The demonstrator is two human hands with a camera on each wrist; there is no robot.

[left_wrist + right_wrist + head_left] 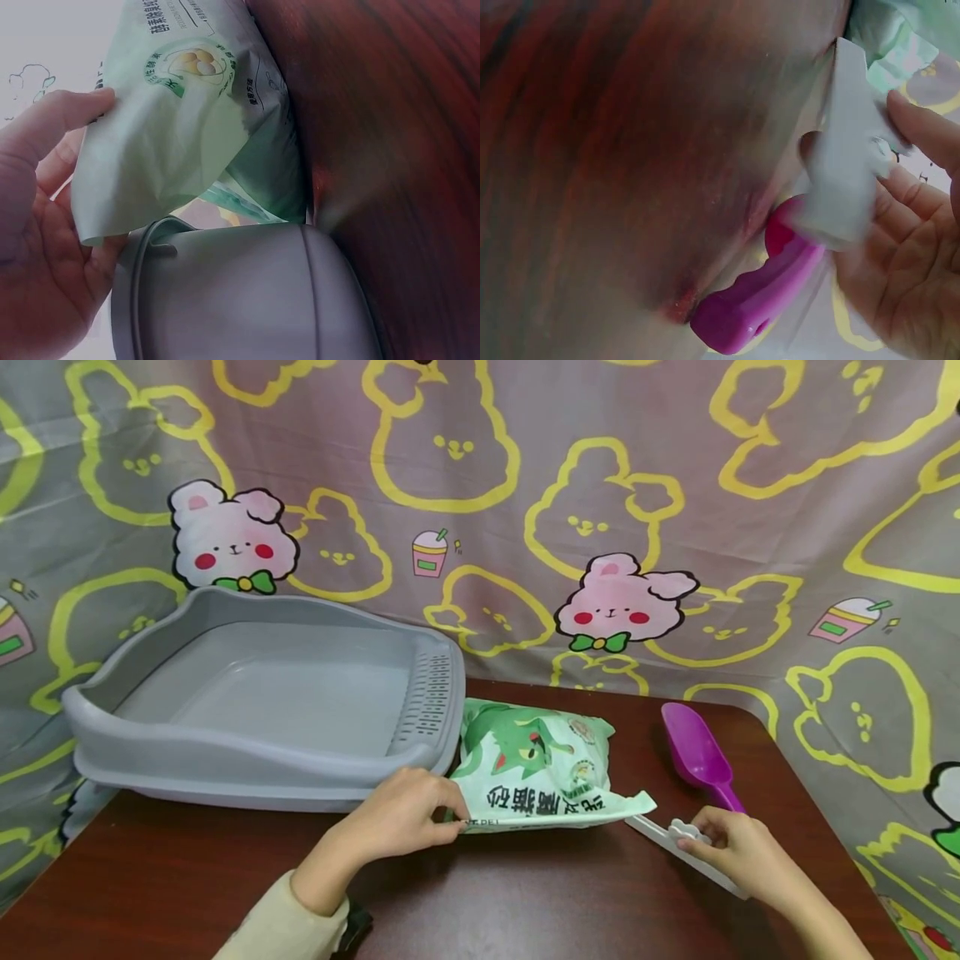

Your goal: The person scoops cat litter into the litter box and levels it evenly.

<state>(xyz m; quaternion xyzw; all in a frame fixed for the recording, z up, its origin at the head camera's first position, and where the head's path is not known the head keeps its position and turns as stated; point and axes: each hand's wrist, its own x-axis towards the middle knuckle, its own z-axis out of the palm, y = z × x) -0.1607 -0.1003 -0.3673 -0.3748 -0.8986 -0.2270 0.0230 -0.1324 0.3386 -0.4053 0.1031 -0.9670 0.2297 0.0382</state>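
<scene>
A light green cat litter bag (517,752) with a cat picture lies on the brown table. My left hand (401,814) pinches the left end of its flat near edge between thumb and fingers. In the left wrist view that edge of the bag (142,157) stands lifted and creased. To the right of the bag, my right hand (750,852) grips a long white bag clip (705,865) by its flower-shaped knob. The clip's far end reaches the bag's right corner. The right wrist view shows the clip (844,150) slightly blurred, tilted over the tabletop.
A large grey litter box (247,756) takes up the left of the table, its slotted side close against the bag. At the right lies a purple scoop (697,752), its handle just beyond my right hand. A patterned cloth (510,535) hangs behind the table.
</scene>
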